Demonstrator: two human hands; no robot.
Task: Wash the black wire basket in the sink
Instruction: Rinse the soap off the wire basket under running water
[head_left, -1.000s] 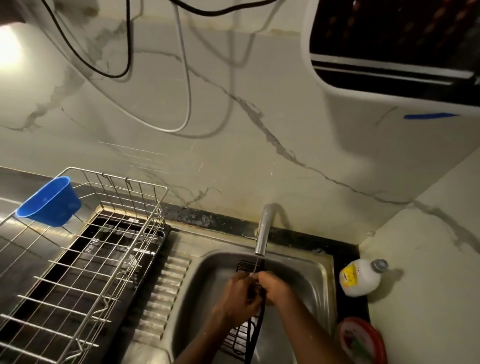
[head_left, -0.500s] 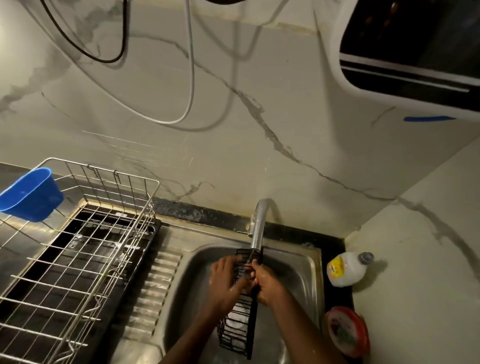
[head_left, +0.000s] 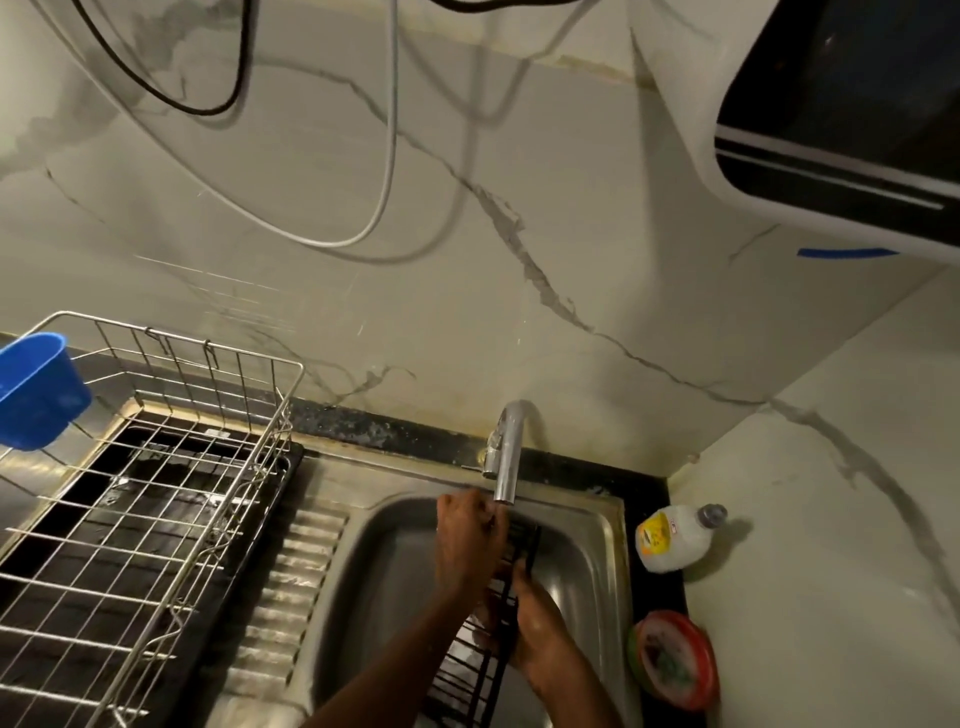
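Gripping black wire basket (head_left: 485, 670) with right hand (head_left: 535, 623), fingers curled round its frame at mid-length. Left hand (head_left: 467, 540) on basket's far end, fingers bent over the wires, right under faucet spout (head_left: 506, 457). Basket stood on edge inside steel sink (head_left: 602, 519), running 12 to 6 o'clock. Dish rack (head_left: 156, 493) at 9 o'clock of sink, blue cup (head_left: 36, 389) hooked on it. Soap bottle (head_left: 675, 535) and red-rimmed round container (head_left: 672, 657) at 3 o'clock.
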